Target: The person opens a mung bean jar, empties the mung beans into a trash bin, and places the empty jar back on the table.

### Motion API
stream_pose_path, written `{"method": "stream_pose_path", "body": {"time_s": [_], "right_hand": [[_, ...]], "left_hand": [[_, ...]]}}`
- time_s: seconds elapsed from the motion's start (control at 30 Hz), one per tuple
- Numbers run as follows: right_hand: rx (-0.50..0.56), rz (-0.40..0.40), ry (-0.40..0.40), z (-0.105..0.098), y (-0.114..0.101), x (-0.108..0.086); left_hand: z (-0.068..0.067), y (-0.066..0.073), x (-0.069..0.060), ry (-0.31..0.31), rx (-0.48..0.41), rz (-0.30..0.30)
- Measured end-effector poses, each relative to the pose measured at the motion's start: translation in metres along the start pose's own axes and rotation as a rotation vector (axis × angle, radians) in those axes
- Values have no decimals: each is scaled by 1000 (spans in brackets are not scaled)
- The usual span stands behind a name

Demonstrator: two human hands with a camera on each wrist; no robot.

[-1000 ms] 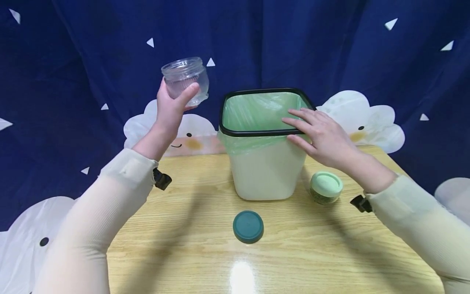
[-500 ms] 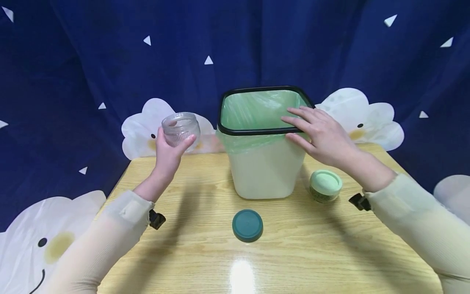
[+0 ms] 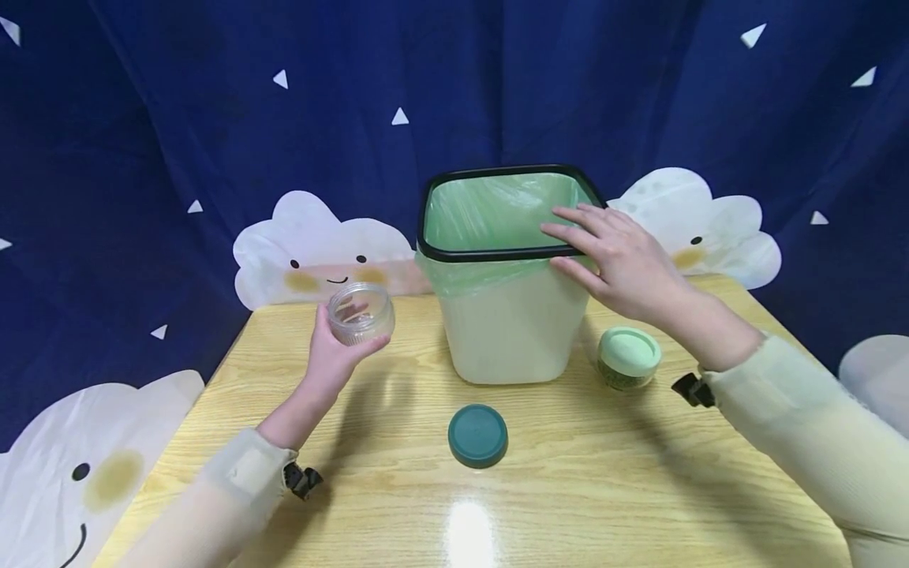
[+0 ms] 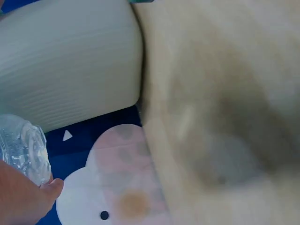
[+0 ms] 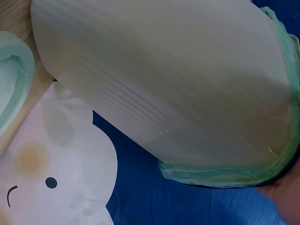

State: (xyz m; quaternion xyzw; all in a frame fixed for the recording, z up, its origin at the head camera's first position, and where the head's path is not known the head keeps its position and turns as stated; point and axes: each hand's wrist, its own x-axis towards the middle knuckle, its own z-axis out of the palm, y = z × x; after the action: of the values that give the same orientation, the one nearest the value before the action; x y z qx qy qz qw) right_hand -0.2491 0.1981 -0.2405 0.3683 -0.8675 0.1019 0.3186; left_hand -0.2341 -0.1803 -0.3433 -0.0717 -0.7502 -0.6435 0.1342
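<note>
My left hand point(image 3: 330, 359) grips a clear jar point(image 3: 360, 319) without a lid, held mouth up and tilted slightly toward me, left of the bin and just over the table. In the left wrist view the clear jar point(image 4: 28, 145) shows at the left edge with the thumb against it. A white trash bin point(image 3: 507, 331) stands upright at the table's back, with a black rim point(image 3: 507, 255) and a pale green liner point(image 3: 490, 213). My right hand point(image 3: 625, 264) rests on the rim's right corner, fingers stretched over the opening.
A dark teal round lid point(image 3: 478, 435) lies on the wooden table point(image 3: 568, 489) in front of the bin. To the bin's right sits a small jar with a light green lid point(image 3: 630, 353). A blue curtain point(image 3: 341, 79) with cloud prints hangs behind.
My left hand has lowered the clear jar from high beside the bin down toward the table, and the jar's mouth faces me more. The right hand has stayed at the rim.
</note>
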Motion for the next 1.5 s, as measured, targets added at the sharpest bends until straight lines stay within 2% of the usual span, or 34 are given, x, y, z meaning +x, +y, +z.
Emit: {"method": "stream_pose_path", "body": {"time_s": [0.23,0.47,0.6,0.8,1.03,1.5], "right_hand": [[2,-16,11,0,-1,1],[1,-13,7,1,-1,1],[0,-12,10,1,-1,0],[-2,-7,2,2,0,0],[3,-7,8,3,0,-2],[-4,-19,27,2,1,-1]], "left_hand": [[-7,-17,-11,-12,22,-158],[-17,-30,-15,-27,103,-238],[-18,-37,-15,-3,87,-277],[-16,-46,-15,43,43,-308],[-15,-51,-16,-1,89,-354],[-12,-60,-18,-35,106,-374]]}}
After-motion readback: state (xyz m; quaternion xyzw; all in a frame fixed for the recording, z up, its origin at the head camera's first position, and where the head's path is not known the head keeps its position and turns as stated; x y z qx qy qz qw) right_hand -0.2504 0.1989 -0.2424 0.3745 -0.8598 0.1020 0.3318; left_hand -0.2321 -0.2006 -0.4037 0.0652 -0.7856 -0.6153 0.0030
